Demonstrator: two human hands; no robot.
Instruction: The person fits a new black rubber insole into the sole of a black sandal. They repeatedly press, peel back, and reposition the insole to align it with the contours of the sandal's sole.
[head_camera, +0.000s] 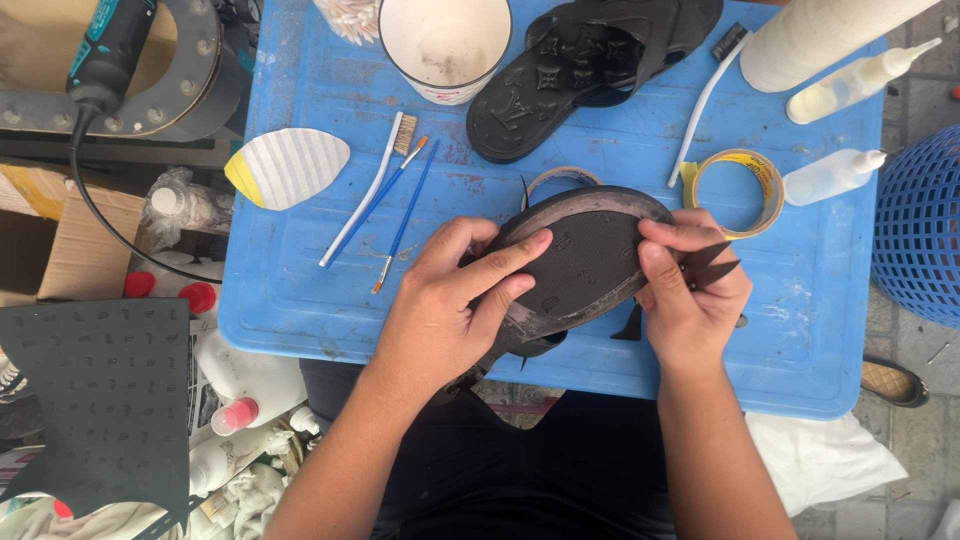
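A dark sandal (585, 262) lies sole-up at the near edge of a blue plastic table (300, 290), with a black rubber sole sheet pressed onto it. My left hand (450, 310) grips its left side, fingers spread across the sole. My right hand (690, 295) pinches the right end, thumb on the sole, with black trimmings poking out beside it. A second black sandal (570, 75), embossed sole up, rests at the back of the table.
On the table lie a white bucket (445, 45), a toothbrush and two thin brushes (385, 195), a white-and-yellow insole piece (285, 165), a tape roll (740, 190), a long white brush (705, 105) and squeeze bottles (835, 175). A patterned black rubber sheet (100, 400) and bottles sit left; a blue basket (920, 225) right.
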